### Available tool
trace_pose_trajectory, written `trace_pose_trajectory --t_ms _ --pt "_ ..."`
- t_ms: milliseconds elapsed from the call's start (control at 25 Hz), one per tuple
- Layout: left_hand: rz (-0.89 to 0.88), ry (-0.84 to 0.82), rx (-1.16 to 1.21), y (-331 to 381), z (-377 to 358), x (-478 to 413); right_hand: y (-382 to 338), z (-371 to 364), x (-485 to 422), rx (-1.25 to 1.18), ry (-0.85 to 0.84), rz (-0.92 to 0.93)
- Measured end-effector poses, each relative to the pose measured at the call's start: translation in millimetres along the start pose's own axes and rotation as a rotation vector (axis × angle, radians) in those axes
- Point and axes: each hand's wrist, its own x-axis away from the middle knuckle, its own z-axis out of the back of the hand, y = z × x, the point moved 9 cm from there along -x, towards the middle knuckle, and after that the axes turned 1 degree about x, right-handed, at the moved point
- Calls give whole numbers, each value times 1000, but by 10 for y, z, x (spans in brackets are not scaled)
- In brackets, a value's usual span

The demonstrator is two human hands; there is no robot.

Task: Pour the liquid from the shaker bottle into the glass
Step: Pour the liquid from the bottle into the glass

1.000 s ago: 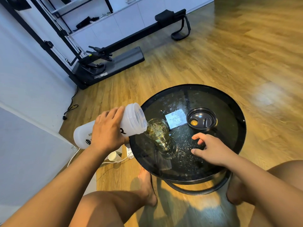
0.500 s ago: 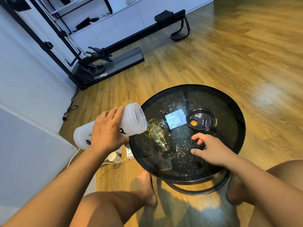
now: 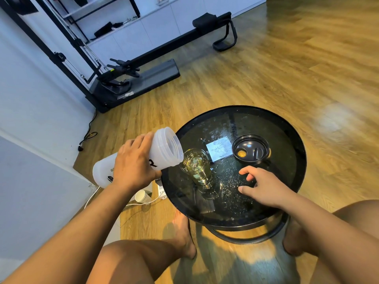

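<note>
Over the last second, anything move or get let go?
Nothing visibly changed. The left grip still holds the shaker bottle tipped, its mouth at the rim of the glass. The right grip stays open over the table, right of the glass. The lid lies where it was.

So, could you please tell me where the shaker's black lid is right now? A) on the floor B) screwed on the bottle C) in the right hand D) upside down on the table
D: the black lid lies inverted on the round table beyond the right hand, and the shaker bottle has an open mouth.
</note>
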Motion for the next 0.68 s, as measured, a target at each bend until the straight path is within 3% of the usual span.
trace_pose_trajectory --t_ms 680 --pt "28 -17 7 -34 -25 12 13 -14 -14 -2 -4 2"
